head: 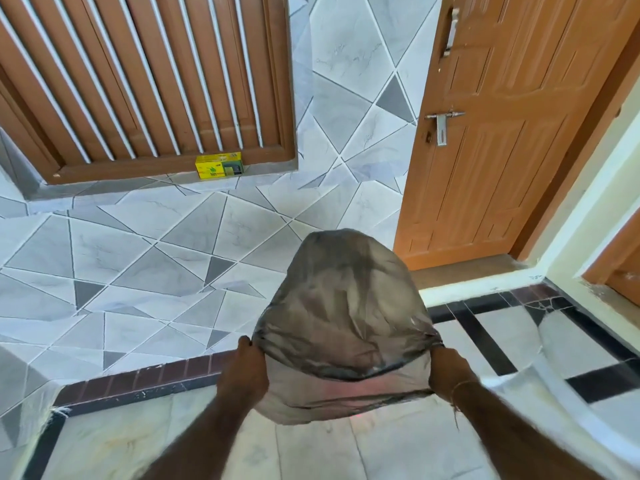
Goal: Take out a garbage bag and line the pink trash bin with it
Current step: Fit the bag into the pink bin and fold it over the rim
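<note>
While both hands grip the mouth of one grey garbage bag point(346, 306), the bag balloons out in the air in front of the person. One left hand point(247, 367) pinches the rim at its left side, one right hand point(446, 370) pinches it at the right side. Something pink shows faintly through the lower film; I cannot tell if it is the bin. One yellow box point(219, 165) stands on the ledge under the brown shutter point(145, 77), near one orange door point(502, 126)
</note>
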